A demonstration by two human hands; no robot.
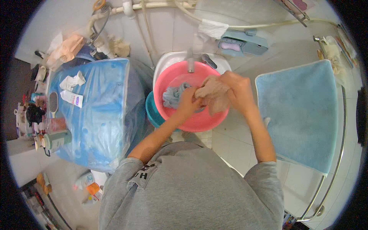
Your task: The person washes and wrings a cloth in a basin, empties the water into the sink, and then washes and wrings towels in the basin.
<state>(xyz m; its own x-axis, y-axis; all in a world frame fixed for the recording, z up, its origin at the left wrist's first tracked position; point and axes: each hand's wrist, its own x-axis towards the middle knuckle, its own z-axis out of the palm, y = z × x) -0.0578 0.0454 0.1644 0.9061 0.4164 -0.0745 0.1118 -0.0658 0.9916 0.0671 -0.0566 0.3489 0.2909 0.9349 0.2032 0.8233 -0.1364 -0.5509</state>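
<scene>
A pink plastic basin [184, 123] rests on the white washbasin [161, 61] under a metal faucet [190, 64]. Above the basin's right half, a crumpled beige cloth [214, 90] is stretched between my two hands. My left hand [188, 102] grips its left end, low over the middle of the basin. On the other side, my right hand [237, 89] holds the upper right part, near the basin's rim. A bunched grey-blue cloth [172, 96] lies in the basin, partly hidden by my left hand. The fingertips of both hands are mostly covered by the beige cloth.
At left, a plastic-covered washing machine [106, 100] carries a white tube [72, 98], a hairbrush [53, 102] and a pump bottle [56, 140]. A teal basin [153, 112] sits below the pink one. A blue towel [299, 115] hangs at right. The wall holds a soap dish [231, 46].
</scene>
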